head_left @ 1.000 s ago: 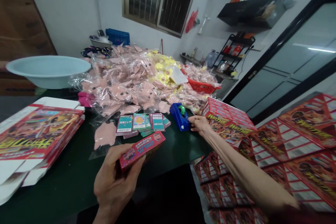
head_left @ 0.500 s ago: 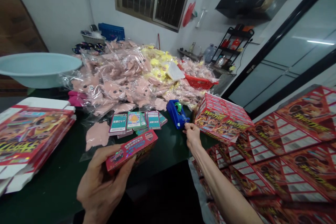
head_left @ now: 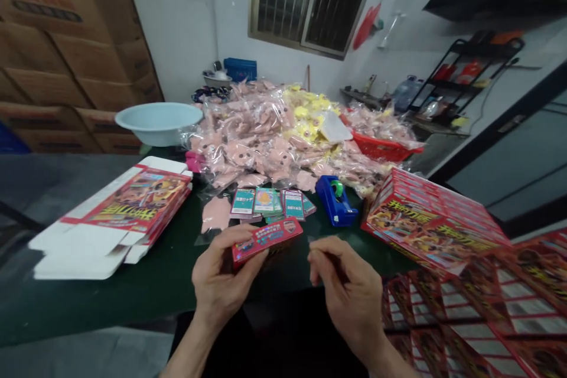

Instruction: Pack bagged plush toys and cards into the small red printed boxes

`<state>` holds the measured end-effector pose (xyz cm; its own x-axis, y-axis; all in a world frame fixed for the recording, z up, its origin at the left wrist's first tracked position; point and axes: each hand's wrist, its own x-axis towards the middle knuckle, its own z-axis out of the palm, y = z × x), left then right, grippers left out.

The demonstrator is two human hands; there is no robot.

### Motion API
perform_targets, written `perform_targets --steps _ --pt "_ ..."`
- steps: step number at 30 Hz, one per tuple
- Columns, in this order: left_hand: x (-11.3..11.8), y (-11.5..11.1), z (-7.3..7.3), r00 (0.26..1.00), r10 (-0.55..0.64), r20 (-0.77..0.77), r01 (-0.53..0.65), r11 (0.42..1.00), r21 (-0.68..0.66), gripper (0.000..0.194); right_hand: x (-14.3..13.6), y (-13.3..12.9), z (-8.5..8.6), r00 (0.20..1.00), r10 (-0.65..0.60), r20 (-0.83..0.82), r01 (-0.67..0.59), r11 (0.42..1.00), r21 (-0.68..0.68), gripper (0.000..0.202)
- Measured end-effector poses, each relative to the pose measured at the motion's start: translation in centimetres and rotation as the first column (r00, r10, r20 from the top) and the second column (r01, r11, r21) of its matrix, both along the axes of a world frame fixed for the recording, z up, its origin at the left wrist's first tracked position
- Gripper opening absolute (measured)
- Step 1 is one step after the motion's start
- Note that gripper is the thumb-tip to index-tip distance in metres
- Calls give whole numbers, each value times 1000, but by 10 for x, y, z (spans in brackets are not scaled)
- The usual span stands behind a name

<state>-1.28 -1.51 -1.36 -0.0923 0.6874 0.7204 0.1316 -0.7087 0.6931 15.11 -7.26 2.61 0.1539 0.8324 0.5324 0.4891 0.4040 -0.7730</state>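
Note:
My left hand (head_left: 228, 274) is wrapped round a small red printed box (head_left: 268, 240), holding it up with a narrow lettered side facing me. To its right, my right hand (head_left: 348, 283) is pinched, thumb against fingers, with a faint piece of clear tape (head_left: 322, 238) at the fingertips. Beyond it a blue tape dispenser (head_left: 334, 204) with a green roll stands on the table. Just behind the box lie stacks of printed cards (head_left: 266, 202), and left of them a flat pink piece (head_left: 216, 214) on clear plastic.
Flattened printed cartons (head_left: 137, 201) are stacked at left. Bagged pink and yellow plush pieces (head_left: 266, 130) heap up behind, beside a pale blue basin (head_left: 159, 121) and a red basket (head_left: 385, 147). Red boxes (head_left: 434, 218) crowd the right side. Brown cartons (head_left: 66, 53) stand far left.
My right hand has come back from the tape dispenser towards the red box, with tape at its fingertips. My left hand still holds the box. The view has swung to the left.

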Motion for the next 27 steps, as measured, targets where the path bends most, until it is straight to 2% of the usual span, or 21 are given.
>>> perform_targets --steps 1,2,4,6,9,12,15,22,27 --pt "0 -1 -1 1000 12 -14 -12 1000 -13 29 -8 -2 7 996 26 -82 -27 1000 -8 11" --pt "0 -2 -1 999 23 -26 -24 1000 -16 29 -15 -2 12 982 49 -184 -56 998 -31 18" --pt "-1 -3 -1 998 43 -50 -43 999 -2 30 -26 2 15 917 70 -393 -117 989 -95 50" --pt "-2 -3 -1 995 41 -93 -39 999 29 31 -31 7 13 841 58 -538 -162 976 -147 70" --pt "-4 -2 1 986 29 -164 -22 999 45 29 -35 13 7 763 36 -646 -211 958 -195 69" --pt "-6 -1 2 981 34 -191 -26 999 48 27 -38 16 4 709 22 -705 -242 946 -214 68" --pt "-7 -1 4 973 38 -227 -22 997 75 30 -42 18 3 690 -15 -724 -232 942 -241 67" --pt "-11 1 13 939 23 -344 34 987 160 32 -48 18 2 701 -66 -710 -192 941 -277 58" --pt "-18 7 17 857 29 -515 87 976 199 34 -49 19 2 716 -84 -693 -175 940 -294 56"
